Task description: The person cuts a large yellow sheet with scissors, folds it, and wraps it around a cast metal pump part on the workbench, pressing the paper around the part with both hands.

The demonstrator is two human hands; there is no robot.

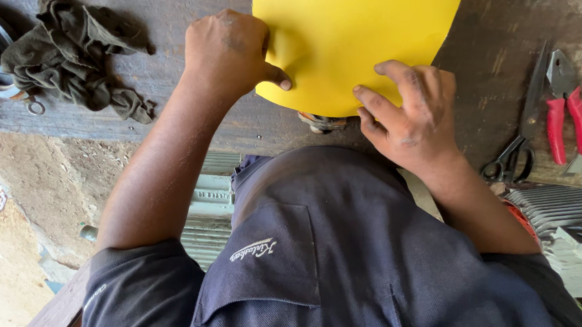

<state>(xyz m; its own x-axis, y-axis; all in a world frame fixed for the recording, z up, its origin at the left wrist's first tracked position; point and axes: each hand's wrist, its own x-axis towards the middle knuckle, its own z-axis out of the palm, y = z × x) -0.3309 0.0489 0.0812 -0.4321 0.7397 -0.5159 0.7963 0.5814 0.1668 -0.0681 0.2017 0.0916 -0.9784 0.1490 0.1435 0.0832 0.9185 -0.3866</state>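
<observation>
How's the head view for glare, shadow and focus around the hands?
Head view: even daylight, no glare on the yellow sheet; soft shadows under the left hand and right hand; hands, scissors and pliers sharp; sandy ground at left bright, near washed out; wide-lens stretch toward the edges.

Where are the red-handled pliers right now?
In the head view, the red-handled pliers lie on the wooden bench at the far right, just right of the black scissors and beyond the right hand.

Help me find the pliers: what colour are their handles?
Red handles, on the pliers in the head view.
</observation>
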